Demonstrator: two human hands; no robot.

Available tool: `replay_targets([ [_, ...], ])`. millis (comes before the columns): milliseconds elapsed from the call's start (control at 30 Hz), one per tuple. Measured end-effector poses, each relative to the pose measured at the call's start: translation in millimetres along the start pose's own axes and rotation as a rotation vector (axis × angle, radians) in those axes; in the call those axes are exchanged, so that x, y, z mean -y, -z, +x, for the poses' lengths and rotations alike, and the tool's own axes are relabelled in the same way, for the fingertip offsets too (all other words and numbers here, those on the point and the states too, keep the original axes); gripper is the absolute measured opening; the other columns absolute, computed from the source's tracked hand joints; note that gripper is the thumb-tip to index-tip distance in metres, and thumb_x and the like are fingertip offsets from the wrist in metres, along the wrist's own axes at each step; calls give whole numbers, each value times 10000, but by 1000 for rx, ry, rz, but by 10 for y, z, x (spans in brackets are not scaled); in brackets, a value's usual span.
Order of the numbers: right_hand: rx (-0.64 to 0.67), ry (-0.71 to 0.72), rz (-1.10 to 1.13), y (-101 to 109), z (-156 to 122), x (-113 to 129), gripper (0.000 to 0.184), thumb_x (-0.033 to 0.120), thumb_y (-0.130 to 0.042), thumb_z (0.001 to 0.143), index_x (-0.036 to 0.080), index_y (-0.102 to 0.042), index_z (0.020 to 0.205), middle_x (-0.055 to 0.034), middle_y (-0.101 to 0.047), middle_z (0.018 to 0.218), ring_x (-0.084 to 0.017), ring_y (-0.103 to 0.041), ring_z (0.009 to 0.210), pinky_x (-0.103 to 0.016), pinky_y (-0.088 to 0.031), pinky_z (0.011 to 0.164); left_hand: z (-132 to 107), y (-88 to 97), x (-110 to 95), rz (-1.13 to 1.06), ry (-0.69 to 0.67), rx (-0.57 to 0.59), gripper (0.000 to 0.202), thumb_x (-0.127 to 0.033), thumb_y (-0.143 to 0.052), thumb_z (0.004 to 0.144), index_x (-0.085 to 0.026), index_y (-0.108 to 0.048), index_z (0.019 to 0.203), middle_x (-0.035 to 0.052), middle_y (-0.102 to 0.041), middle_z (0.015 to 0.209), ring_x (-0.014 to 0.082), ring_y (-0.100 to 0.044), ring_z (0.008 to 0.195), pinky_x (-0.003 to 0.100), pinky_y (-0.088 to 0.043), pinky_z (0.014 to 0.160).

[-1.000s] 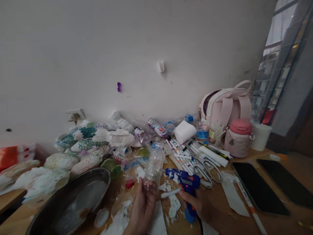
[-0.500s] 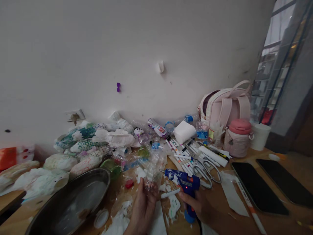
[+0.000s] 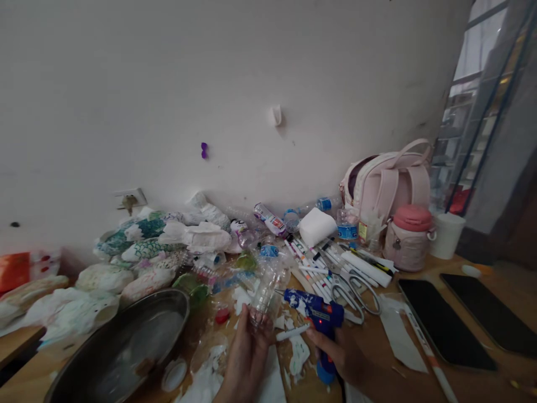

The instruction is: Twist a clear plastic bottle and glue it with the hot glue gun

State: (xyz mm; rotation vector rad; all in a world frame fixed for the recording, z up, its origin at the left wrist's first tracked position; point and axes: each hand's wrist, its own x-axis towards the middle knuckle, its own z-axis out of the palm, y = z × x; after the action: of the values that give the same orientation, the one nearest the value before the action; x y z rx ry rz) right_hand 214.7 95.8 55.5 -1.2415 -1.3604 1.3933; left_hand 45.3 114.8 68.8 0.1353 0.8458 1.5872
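Observation:
My left hand is closed around the base of a clear plastic bottle, which points away from me. In my right hand is a blue glue gun, its handle gripped and a small red light lit on its side. The gun's nozzle points left, close to the bottle; whether it touches cannot be made out. White smears cover part of the gun's barrel. A short white stick lies between the two hands, near my right fingers. White paper scraps lie beneath the gun.
A dark metal basin stands at left, before several paper-wrapped, coloured shapes. Scissors and several markers lie right of centre. Two phones, a pink jar, a white cup and a pink backpack are at right.
The bottle in my left hand has shifted slightly and looks sharper now. My right hand with the glue gun stays almost in place.

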Motion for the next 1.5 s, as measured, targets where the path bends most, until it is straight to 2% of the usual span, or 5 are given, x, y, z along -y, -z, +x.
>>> replay_targets([
  [367,-28,82,-4,11,50,-162,493,679,-548,687,204,-482,575,28,-464,472,-114,-442,447,-242,-367,464,-17,22,0,-5,-52,42,445,-209,-420,962,-148,-576,551,-20,-560,515,81,-569,509,210,-548,618],
  [600,-35,93,19,6,76,-158,475,671,-552,678,212,-468,588,35,-451,472,-110,-423,438,-235,-354,445,39,95,53,125,-188,114,458,-492,-887,402,-182,-588,559,-53,-567,567,101,-539,598,214,-528,653],
  [1067,-61,105,30,5,74,-162,521,711,-561,668,196,-507,603,34,-465,476,-108,-434,451,-230,-359,457,18,231,65,687,-523,179,454,-684,-636,658,-233,-644,601,-12,-606,663,197,-537,743,284,-410,782],
  [1367,-60,87,49,4,72,-177,512,702,-558,683,199,-493,610,33,-455,493,-113,-430,468,-233,-349,462,-66,230,136,844,-687,201,57,-303,-694,718,-258,-729,710,28,-671,728,251,-573,771,289,-422,770],
  [1500,-86,87,67,-1,84,-183,487,683,-590,659,205,-502,660,45,-437,493,-113,-410,462,-238,-344,462,-61,228,156,691,-689,139,123,-125,-662,731,-217,-736,697,40,-656,720,220,-567,767,227,-415,771],
])
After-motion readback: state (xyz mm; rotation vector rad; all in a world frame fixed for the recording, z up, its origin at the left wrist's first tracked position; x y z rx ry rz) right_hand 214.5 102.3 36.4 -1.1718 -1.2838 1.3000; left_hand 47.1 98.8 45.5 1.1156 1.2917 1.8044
